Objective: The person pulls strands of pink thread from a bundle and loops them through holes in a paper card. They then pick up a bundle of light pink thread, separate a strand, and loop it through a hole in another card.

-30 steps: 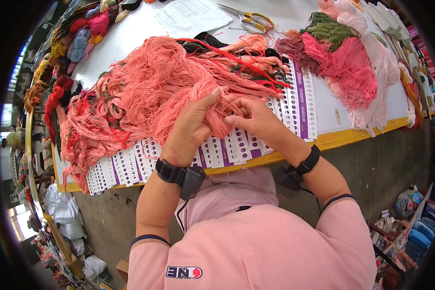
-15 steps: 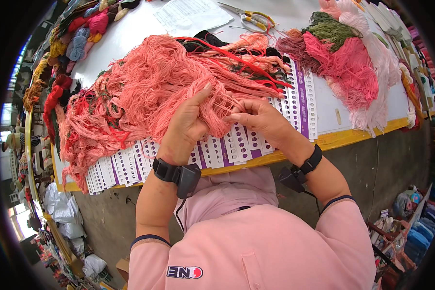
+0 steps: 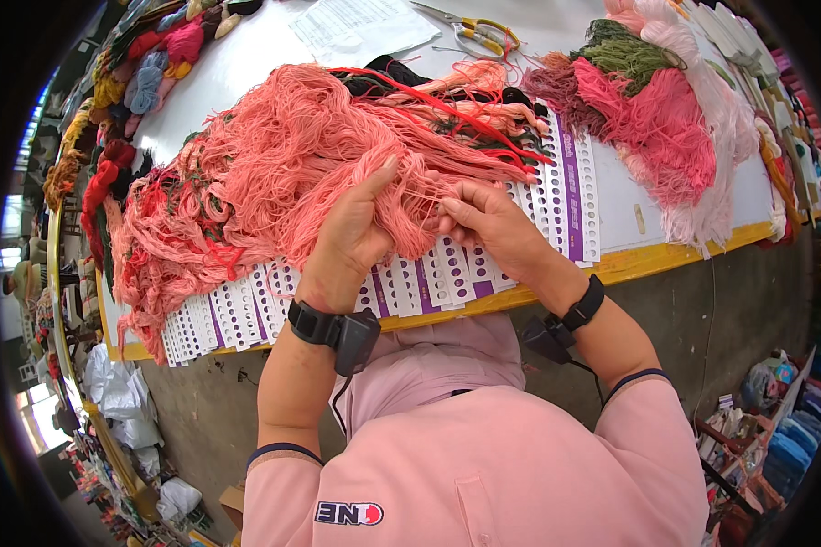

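Observation:
A big loose heap of coral-pink embroidery thread (image 3: 283,150) lies before me, mixed with red and dark green strands. My left hand (image 3: 351,232) is wrapped round a bunch of the coral thread at the heap's near side, thumb on top and the other fingers hidden beneath. Just to the right, my right hand (image 3: 502,235) has thumb and fingers pinched together at fine coral strands pulled out from that bunch. Under the thread and both hands lie white and purple thread cards (image 3: 438,278) with rows of round holes, overlapping along the table's near edge.
Yellow-handled scissors (image 3: 483,38) and paper sheets (image 3: 365,27) lie at the back of the white table. Pink, green and white skeins (image 3: 666,118) are heaped on the right. Multicoloured skeins (image 3: 150,82) line the left side. A yellow edge strip (image 3: 648,253) borders the table.
My right hand has shifted slightly, its thumb drawn back and fingers curled more closely. The left hand keeps its hold on the thread in the same place.

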A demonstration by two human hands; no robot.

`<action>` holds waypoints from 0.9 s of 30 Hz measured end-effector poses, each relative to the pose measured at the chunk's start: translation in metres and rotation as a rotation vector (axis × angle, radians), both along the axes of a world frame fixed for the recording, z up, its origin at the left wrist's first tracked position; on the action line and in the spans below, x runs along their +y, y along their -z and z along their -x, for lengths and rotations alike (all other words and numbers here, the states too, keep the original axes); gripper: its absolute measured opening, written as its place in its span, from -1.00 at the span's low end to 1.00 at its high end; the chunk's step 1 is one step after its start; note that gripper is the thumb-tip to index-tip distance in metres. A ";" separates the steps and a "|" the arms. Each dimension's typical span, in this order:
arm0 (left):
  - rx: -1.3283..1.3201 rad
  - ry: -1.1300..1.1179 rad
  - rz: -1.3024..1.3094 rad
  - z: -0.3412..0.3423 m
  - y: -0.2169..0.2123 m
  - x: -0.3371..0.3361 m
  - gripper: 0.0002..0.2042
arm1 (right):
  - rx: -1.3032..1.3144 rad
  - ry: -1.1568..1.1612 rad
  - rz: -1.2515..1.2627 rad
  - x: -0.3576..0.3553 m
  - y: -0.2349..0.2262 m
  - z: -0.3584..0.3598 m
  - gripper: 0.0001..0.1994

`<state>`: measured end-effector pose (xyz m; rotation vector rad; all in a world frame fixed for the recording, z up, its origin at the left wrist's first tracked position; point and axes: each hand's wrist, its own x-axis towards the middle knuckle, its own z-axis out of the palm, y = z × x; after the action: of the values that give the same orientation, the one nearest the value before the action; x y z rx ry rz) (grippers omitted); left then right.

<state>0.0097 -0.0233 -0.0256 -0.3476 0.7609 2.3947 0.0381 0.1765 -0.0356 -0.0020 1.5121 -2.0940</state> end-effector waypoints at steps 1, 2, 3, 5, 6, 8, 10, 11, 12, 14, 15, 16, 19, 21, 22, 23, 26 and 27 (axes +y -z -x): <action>-0.006 0.002 -0.001 0.000 0.000 0.000 -0.71 | 0.001 -0.002 -0.011 0.000 0.000 0.000 -0.85; -0.012 0.005 -0.001 0.000 0.000 0.000 -0.73 | 0.001 -0.001 -0.011 -0.002 -0.001 0.000 -0.85; -0.012 0.004 -0.001 0.000 0.001 0.000 -0.73 | 0.019 -0.003 -0.033 -0.005 -0.004 0.001 -0.85; 0.019 -0.036 0.050 0.000 0.003 0.001 -0.73 | 0.036 -0.006 -0.055 -0.007 -0.009 0.002 -0.86; 0.020 -0.037 0.051 0.000 0.004 0.001 -0.73 | 0.028 -0.026 -0.066 -0.007 -0.011 0.003 -0.87; 0.009 -0.082 0.055 -0.001 0.005 0.000 -0.73 | 0.021 -0.049 -0.077 -0.007 -0.010 0.004 -0.88; -0.004 -0.077 0.057 -0.002 -0.001 0.004 -0.73 | -0.059 0.036 0.036 -0.003 -0.004 0.004 -0.91; -0.016 -0.074 0.061 -0.003 -0.003 0.006 -0.72 | -0.060 0.039 0.035 -0.002 -0.003 0.004 -0.91; -0.017 -0.075 0.061 -0.003 -0.004 0.005 -0.72 | -0.072 0.058 0.073 -0.003 -0.003 0.003 -0.92; -0.023 -0.044 0.043 -0.003 -0.003 0.003 -0.72 | -0.084 0.077 0.110 -0.003 -0.003 0.003 -0.92; -0.022 -0.045 0.043 -0.003 -0.005 0.003 -0.72 | -0.070 0.083 0.096 -0.003 -0.003 0.003 -0.92; -0.019 -0.054 0.045 -0.004 -0.007 0.004 -0.72 | -0.055 0.090 0.082 -0.003 -0.002 0.004 -0.92; 0.003 -0.038 0.027 -0.003 -0.007 0.004 -0.73 | -0.047 0.101 0.054 -0.002 0.001 0.005 -0.93; 0.021 -0.014 0.009 -0.003 -0.007 0.005 -0.73 | -0.081 0.068 0.000 -0.001 -0.003 0.007 -0.93; 0.018 -0.031 0.009 -0.003 -0.008 0.006 -0.73 | -0.115 0.033 -0.052 -0.001 -0.007 0.008 -0.92; 0.016 -0.049 0.009 -0.003 -0.009 0.007 -0.73 | -0.115 0.034 -0.052 -0.002 -0.012 0.008 -0.92; 0.047 -0.024 0.001 -0.001 -0.001 -0.001 -0.72 | -0.166 0.005 0.023 -0.008 -0.020 0.008 -0.92; 0.046 -0.022 -0.001 -0.001 -0.001 0.000 -0.72 | -0.164 0.023 0.056 -0.007 -0.019 0.008 -0.91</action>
<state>0.0103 -0.0231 -0.0249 -0.3023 0.7807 2.4309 0.0300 0.1690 -0.0165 0.1627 1.3621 -2.0991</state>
